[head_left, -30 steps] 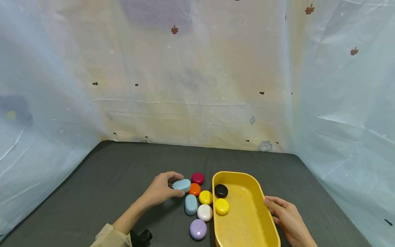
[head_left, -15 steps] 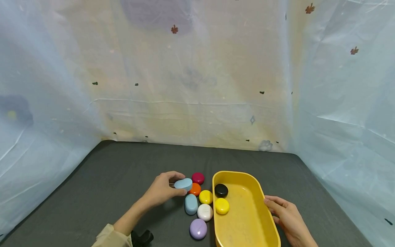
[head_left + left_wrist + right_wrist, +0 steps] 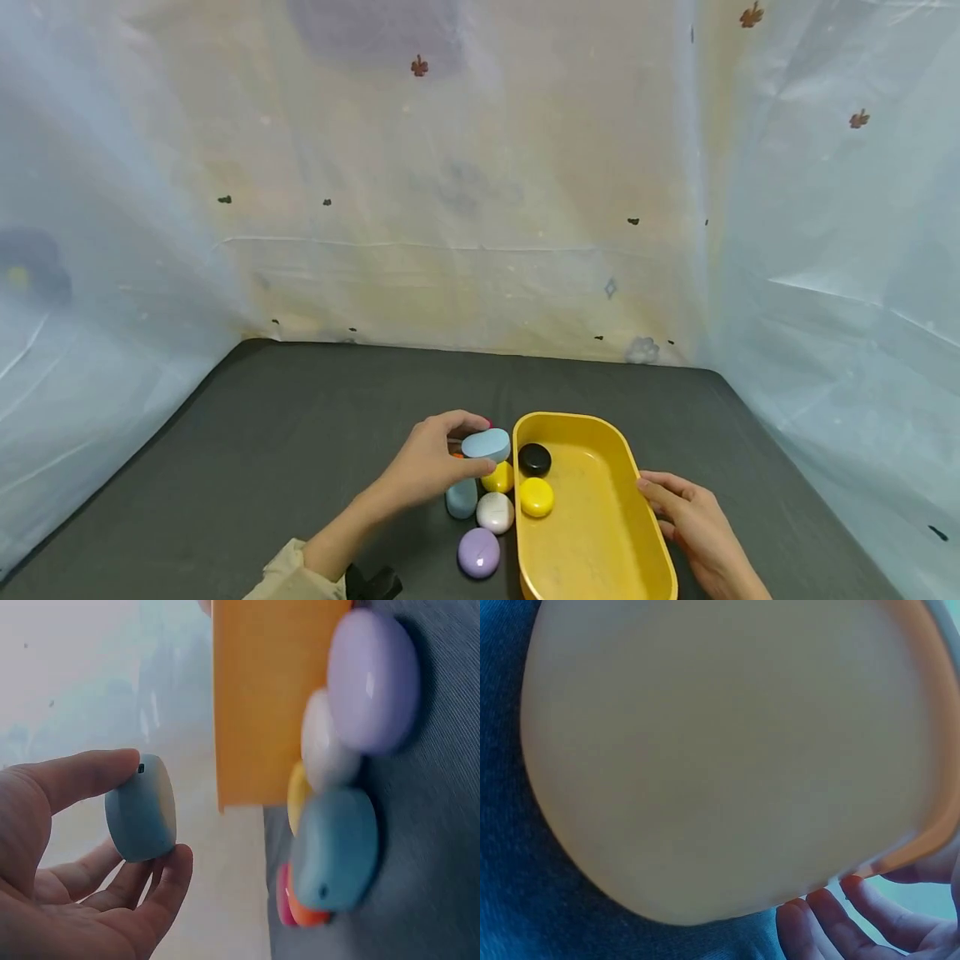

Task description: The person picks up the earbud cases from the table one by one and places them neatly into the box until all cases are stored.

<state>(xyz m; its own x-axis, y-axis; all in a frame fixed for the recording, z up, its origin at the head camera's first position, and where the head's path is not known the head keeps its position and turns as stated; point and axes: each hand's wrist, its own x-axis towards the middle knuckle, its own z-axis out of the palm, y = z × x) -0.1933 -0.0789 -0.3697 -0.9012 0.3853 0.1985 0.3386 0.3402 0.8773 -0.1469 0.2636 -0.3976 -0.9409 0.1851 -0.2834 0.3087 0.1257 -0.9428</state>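
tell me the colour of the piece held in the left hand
The held piece is light blue, clearest in the head view.

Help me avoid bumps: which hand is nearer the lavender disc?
Left. The left hand holds a light-blue oval block up-left of the lavender disc in the head view; the right hand is across the yellow tray, at its right rim.
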